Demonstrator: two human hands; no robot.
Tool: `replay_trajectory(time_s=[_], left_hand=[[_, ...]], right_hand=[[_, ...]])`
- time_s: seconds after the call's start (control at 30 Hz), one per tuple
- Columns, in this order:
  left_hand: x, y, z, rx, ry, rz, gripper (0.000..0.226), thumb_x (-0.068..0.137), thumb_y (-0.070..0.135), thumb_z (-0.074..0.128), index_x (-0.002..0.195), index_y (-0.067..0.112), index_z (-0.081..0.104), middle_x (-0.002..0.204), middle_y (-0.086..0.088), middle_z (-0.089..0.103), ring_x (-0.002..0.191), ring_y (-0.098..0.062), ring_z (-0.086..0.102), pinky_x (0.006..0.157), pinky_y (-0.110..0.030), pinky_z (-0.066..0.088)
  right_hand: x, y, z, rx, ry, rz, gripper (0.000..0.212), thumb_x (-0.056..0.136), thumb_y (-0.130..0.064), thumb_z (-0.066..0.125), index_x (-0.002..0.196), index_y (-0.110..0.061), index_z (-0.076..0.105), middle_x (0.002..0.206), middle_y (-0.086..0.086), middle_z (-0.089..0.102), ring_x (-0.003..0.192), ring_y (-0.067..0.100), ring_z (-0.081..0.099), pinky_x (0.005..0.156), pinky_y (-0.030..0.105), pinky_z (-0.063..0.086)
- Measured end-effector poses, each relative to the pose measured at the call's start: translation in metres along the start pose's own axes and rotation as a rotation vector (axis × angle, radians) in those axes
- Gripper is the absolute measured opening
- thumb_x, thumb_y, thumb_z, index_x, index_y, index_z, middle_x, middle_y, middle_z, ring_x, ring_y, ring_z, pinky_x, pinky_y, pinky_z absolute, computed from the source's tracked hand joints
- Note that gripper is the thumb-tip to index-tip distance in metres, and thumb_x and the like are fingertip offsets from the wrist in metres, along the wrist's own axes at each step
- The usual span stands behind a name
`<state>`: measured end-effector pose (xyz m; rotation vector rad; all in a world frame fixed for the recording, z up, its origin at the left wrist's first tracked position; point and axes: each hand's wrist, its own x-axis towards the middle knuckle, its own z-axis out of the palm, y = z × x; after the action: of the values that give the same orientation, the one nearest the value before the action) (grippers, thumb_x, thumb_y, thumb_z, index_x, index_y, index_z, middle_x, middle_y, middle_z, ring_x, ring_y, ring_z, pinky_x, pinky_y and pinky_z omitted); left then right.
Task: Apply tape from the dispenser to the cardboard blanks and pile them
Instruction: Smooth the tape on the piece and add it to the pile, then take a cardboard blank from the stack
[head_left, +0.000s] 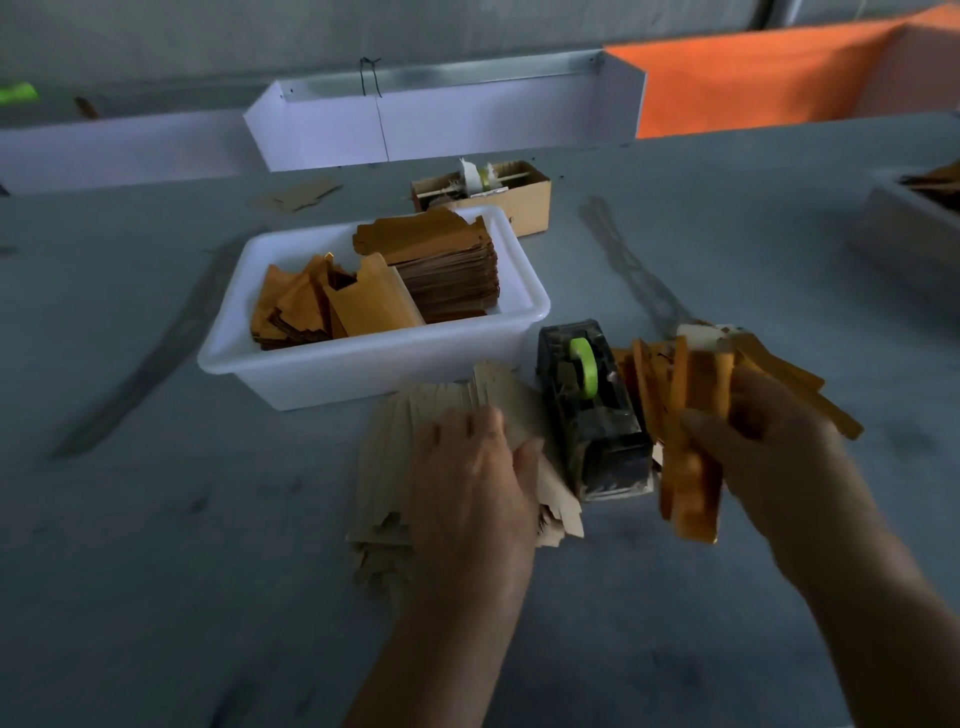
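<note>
On the bench (156, 545), beside the tape dispenser (592, 415), left hand (472, 483) lies flat on pale cardboard blanks (395, 467); right hand (769, 441) grips orange blanks (691, 467).

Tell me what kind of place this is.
Probably a small packaging workshop bench. A white bin holds stacked cardboard blanks, a tape dispenser sits between the hands, and more blanks are fanned out on a long grey table.
</note>
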<state>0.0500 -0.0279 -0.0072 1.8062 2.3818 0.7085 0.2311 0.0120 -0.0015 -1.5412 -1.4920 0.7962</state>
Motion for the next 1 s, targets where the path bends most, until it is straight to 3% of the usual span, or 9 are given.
replay_trajectory(time_s=[0.1,0.17,0.27,0.47,0.6,0.73,0.83,0.93,1.0], left_hand=[[0.01,-0.003,0.009,0.196,-0.056,-0.104,0.048,0.089,0.054,0.051,0.118,0.015,0.047,0.121,-0.004,0.045,0.108,-0.018,0.041,0.087,-0.027,0.037],[0.015,-0.002,0.011,0.185,-0.064,-0.128,0.05,0.088,0.052,0.056,0.118,0.013,0.046,0.121,-0.006,0.045,0.107,-0.019,0.042,0.083,-0.027,0.036],[0.023,-0.006,0.007,0.101,-0.083,-0.172,0.039,0.088,0.042,0.061,0.112,0.013,0.052,0.112,-0.006,0.054,0.103,-0.019,0.049,0.078,-0.027,0.038],[0.031,-0.019,-0.006,-0.08,-0.123,-0.211,0.018,0.092,0.031,0.06,0.079,0.019,0.053,0.077,0.004,0.057,0.067,-0.007,0.05,0.053,-0.019,0.032],[0.028,-0.027,-0.02,-0.357,-0.158,-0.273,0.017,0.09,0.032,0.061,0.079,0.02,0.056,0.073,0.003,0.059,0.065,-0.005,0.053,0.051,-0.019,0.032],[0.016,-0.034,-0.035,-0.698,-0.225,-0.387,0.012,0.087,0.031,0.065,0.084,0.02,0.064,0.079,0.0,0.066,0.07,-0.012,0.058,0.057,-0.025,0.042],[0.008,-0.034,-0.042,-0.87,-0.298,-0.402,0.013,0.085,0.03,0.066,0.083,0.017,0.066,0.08,-0.002,0.067,0.072,-0.016,0.058,0.066,-0.031,0.045],[0.002,-0.032,-0.044,-1.001,-0.34,-0.387,0.013,0.082,0.026,0.069,0.075,0.015,0.066,0.074,-0.002,0.066,0.072,-0.019,0.057,0.072,-0.038,0.045],[-0.001,-0.03,-0.046,-1.054,-0.367,-0.368,0.012,0.076,0.028,0.072,0.071,0.018,0.066,0.071,-0.002,0.065,0.069,-0.016,0.057,0.072,-0.037,0.045]], right_hand=[[0.025,0.016,-0.003,-0.325,0.135,-0.052,0.012,0.087,-0.015,0.06,0.098,-0.019,0.062,0.07,0.0,0.06,0.06,0.014,0.056,0.049,0.022,0.038],[0.036,0.026,-0.001,-0.468,0.133,-0.056,0.019,0.088,-0.014,0.059,0.107,-0.011,0.06,0.077,0.002,0.059,0.065,0.019,0.055,0.053,0.024,0.04],[0.043,0.034,0.001,-0.558,0.071,0.015,0.03,0.09,-0.017,0.056,0.12,-0.011,0.057,0.107,0.014,0.059,0.086,0.033,0.06,0.068,0.045,0.054],[0.039,0.043,0.0,-0.693,0.095,0.085,0.025,0.089,-0.02,0.056,0.112,-0.011,0.059,0.121,0.015,0.045,0.111,0.035,0.041,0.084,0.043,0.041],[0.021,0.035,-0.003,-0.52,0.215,-0.04,0.033,0.088,-0.02,0.059,0.119,-0.013,0.061,0.125,0.014,0.047,0.113,0.035,0.039,0.09,0.04,0.035],[-0.001,0.015,-0.001,-0.294,0.271,-0.1,0.018,0.09,-0.031,0.059,0.103,-0.023,0.066,0.107,0.002,0.059,0.091,0.02,0.055,0.073,0.028,0.04],[-0.024,-0.007,0.01,-0.065,0.131,-0.128,0.02,0.088,-0.038,0.061,0.099,-0.022,0.067,0.081,-0.008,0.064,0.069,0.003,0.06,0.061,0.017,0.045],[-0.044,-0.025,0.027,0.174,-0.13,0.001,0.044,0.072,-0.054,0.054,0.101,-0.022,0.067,0.082,-0.006,0.07,0.078,0.007,0.067,0.068,0.027,0.056],[-0.049,-0.026,0.036,0.367,-0.248,0.155,0.036,0.073,-0.044,0.06,0.101,-0.023,0.068,0.087,-0.012,0.071,0.084,0.007,0.067,0.07,0.025,0.057]])
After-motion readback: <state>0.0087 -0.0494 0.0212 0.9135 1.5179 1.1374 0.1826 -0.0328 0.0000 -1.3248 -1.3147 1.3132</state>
